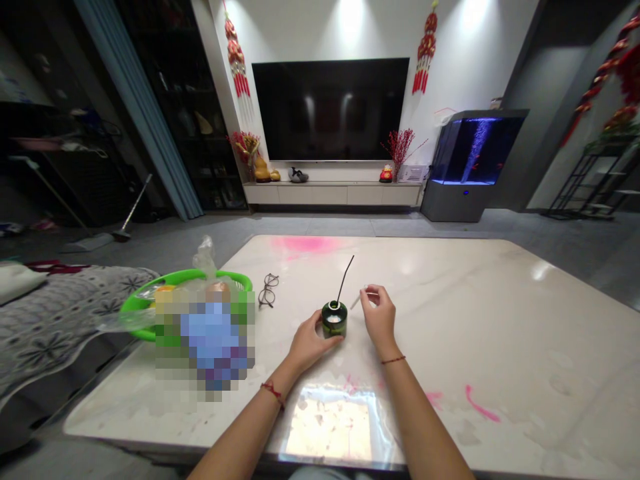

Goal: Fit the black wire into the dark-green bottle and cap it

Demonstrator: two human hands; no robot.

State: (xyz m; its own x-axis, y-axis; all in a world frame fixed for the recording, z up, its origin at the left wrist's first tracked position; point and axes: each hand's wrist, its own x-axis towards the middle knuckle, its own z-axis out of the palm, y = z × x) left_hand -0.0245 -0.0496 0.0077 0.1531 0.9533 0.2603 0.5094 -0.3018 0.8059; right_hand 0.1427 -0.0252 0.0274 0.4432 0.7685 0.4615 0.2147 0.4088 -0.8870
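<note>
My left hand point(310, 343) wraps the side of a small dark green glass jar point(334, 320), which stands on a white marble table point(450, 347). White material shows in the jar's mouth. A thin black stick point(346, 277) rises from the jar, tilted to the right. My right hand point(379, 317) is just right of the jar and apart from it. Its fingertips pinch a thin white stick point(357, 299), whose far end points left towards the black stick.
Folded wire eyeglasses point(268, 291) lie left of the jar. Beyond them is a bright green basket point(185, 275) with plastic wrap, partly hidden by a pixelated patch point(210, 337). Pink stains point(306, 245) mark the tabletop. A grey patterned blanket point(65, 313) lies off the table's left edge.
</note>
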